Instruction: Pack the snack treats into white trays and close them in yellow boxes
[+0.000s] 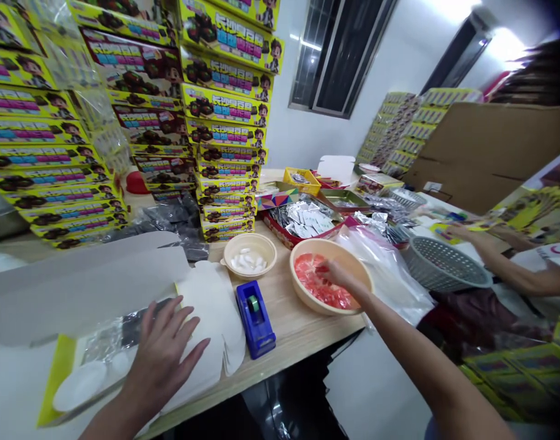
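Observation:
My left hand (167, 348) is spread over an open white cardboard box (216, 305) at the lower left, its fingers apart with nothing in them. Inside the box, partly under that hand, lie a white oval piece (81, 386), clear plastic packets (103, 342) and a dark packet (133, 329), between yellow edges. My right hand (335, 273) reaches into a cream bowl (365, 278) of red packets (310, 278). Its fingers are drawn together at a red packet, the fingertips partly hidden. Between the hands stand a blue tape dispenser (260, 333) and a smaller bowl (229, 253) with white pieces (247, 261).
Tall stacks of yellow printed boxes (225, 104) line the back left. Behind the bowls are a red tray (280, 235) of silver sachets (307, 219) and clear plastic bags (385, 275). A grey basket (445, 263) stands at right, beside another person's arm (495, 256).

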`<state>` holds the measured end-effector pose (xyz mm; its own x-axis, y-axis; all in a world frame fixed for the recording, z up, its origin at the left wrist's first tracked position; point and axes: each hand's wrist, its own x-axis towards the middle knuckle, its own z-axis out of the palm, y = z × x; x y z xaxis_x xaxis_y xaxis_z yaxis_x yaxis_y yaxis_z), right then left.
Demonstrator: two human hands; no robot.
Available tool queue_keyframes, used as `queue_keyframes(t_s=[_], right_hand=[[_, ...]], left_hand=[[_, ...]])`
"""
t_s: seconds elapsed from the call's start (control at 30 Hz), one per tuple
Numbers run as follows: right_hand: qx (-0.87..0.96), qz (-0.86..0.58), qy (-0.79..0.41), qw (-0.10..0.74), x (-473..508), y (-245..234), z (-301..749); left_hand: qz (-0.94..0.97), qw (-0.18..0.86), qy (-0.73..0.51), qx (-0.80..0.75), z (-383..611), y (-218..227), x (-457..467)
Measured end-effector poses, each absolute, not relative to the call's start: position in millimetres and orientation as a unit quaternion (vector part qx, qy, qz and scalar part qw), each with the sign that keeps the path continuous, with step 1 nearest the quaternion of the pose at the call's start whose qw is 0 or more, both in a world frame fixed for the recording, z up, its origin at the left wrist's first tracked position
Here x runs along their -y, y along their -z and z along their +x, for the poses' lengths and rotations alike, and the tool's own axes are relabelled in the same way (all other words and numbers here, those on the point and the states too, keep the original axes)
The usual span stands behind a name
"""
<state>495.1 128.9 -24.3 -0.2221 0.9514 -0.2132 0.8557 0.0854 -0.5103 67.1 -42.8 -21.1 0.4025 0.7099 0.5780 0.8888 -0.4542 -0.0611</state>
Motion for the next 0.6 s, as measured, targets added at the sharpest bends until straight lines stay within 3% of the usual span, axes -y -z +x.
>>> queue_keyframes(t_s=[0.2, 0.37, 0.6], right_hand=[[0.671, -0.587, -0.416, 0.181, -128, 0, 507], [0.694, -0.539, -0.412, 0.243, -115, -23, 447], [0.664, -0.276, -0.676, 0.162, -71, -33, 253]], left_hand=[[-0.813, 0.172, 0.244, 0.499, 61, 30, 44], [-0.78, 0.176, 0.262, 0.541, 39, 24, 61], [-0.623, 0.239, 0.351, 0.657, -14, 2, 100]])
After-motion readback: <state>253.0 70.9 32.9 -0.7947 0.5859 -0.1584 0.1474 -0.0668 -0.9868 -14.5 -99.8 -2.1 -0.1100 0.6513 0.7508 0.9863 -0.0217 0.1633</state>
